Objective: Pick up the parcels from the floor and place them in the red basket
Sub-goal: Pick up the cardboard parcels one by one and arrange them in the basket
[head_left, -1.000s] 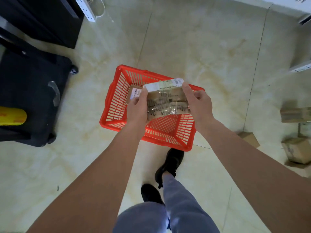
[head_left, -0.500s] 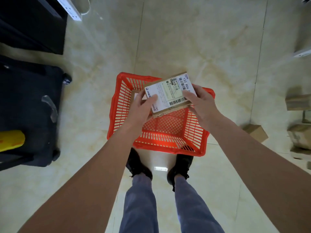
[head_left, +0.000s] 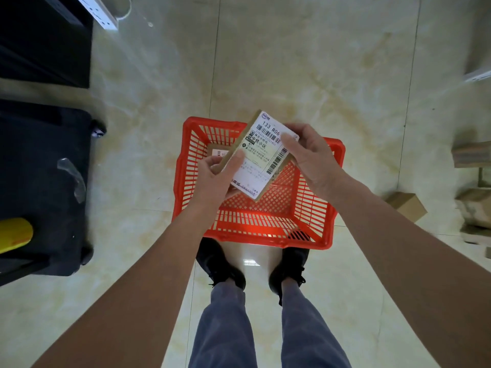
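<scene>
Left hand (head_left: 215,179) pinches the lower-left edge of a labelled parcel (head_left: 261,155); right hand (head_left: 310,158) grips its upper-right edge, thumb across the label. Parcel is held tilted in the air above the red basket (head_left: 326,229), not yet released. One parcel in the basket (head_left: 216,152) already lies at the far-left corner, mostly hidden behind the held one. Judged early: several cardboard parcels (head_left: 406,205) remain on the floor (head_left: 292,62) at right, partly cut off by the frame edge, count uncertain.
</scene>
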